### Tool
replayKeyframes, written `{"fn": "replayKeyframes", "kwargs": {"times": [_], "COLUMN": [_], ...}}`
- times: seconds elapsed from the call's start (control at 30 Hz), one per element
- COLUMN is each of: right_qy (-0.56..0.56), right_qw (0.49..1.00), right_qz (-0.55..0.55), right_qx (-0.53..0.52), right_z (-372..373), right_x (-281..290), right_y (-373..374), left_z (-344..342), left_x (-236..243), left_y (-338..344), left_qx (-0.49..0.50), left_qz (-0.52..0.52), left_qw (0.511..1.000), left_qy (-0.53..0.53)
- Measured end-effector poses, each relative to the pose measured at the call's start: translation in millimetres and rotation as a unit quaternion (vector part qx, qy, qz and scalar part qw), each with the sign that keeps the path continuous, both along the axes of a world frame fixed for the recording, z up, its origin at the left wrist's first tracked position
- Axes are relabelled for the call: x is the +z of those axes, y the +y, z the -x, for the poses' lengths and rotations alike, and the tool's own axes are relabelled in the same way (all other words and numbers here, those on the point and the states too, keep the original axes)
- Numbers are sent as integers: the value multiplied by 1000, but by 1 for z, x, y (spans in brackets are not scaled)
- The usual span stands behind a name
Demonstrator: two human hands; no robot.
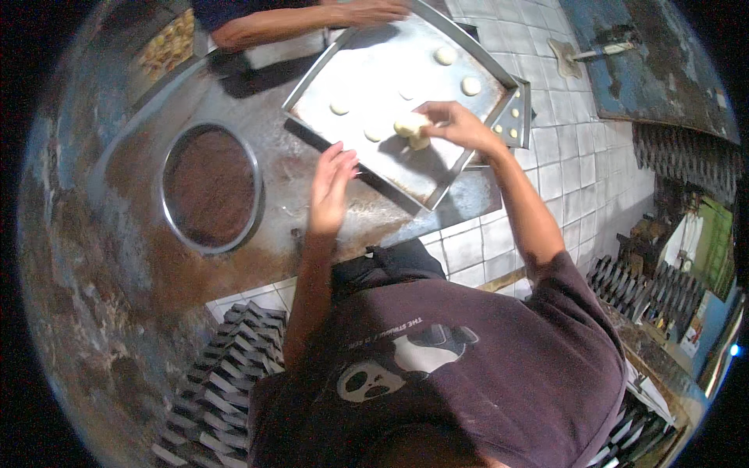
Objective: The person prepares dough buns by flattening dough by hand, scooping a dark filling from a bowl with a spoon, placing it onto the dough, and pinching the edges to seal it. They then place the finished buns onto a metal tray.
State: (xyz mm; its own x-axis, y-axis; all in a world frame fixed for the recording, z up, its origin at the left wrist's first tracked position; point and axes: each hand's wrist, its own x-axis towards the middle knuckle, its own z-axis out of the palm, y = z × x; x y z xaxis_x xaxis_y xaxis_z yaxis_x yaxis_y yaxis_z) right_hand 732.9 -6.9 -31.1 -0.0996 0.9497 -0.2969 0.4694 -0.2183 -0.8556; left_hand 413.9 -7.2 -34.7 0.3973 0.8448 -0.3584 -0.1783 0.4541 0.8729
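A square metal tray (398,54) with several pale dough balls (470,86) sits tilted diagonally on the stained worktop. My right hand (455,125) is over its lower middle, fingers closed on a small clump of pale dough (409,123); whether that is one piece or more, I cannot tell. My left hand (331,187) is open beside the tray's lower-left edge, fingertips at or near the rim.
A co-worker's arm (273,31) reaches along the tray's top edge. A round pan of brown crumbly material (209,187) is on the worktop (133,234) at left. A smaller tray with dough pieces (521,117), white tiles, a scraper-like tool (569,58) and stacked metal pieces (647,288) surround it.
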Motion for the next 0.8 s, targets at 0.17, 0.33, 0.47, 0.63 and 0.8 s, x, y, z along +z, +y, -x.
{"fn": "replayKeyframes", "kwargs": {"times": [0.17, 0.33, 0.47, 0.63, 0.8], "right_qy": [77, 275, 162, 338, 353], "right_qw": [995, 942, 938, 911, 935], "right_qz": [-16, -167, -208, -155, 33], "right_qx": [-56, -92, -225, -179, -2], "right_z": [173, 287, 375, 425, 456], "right_x": [70, 76, 91, 113, 167], "right_y": [-24, -21, 5, 28, 25], "left_z": [1, 80, 133, 240, 281], "left_x": [44, 77, 113, 100, 117], "left_y": [13, 22, 23, 28, 17], "left_qx": [110, 240, 283, 113, 268], "left_qz": [-6, -162, -93, -122, -3], "left_qw": [993, 949, 947, 977, 945], "left_qy": [35, 123, 123, -131, -189]}}
